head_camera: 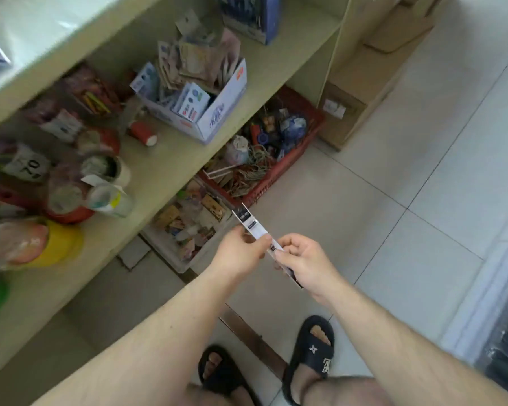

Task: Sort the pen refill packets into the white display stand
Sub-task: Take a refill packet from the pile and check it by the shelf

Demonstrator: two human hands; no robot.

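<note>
Tiled floor (393, 177), cluttered shelf (170, 168) (left); hands hold refill packet (254, 227).

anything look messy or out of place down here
Yes: the white cardboard box on the shelf overflows with jumbled cards, and a red roll lies tipped on its side beside it. Both hands hold the refill packet.

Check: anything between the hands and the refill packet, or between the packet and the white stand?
Nothing between hands and packet: the left hand and right hand both pinch the refill packet already. The white display stand isn't in view, so the path to it can't be judged.
</note>
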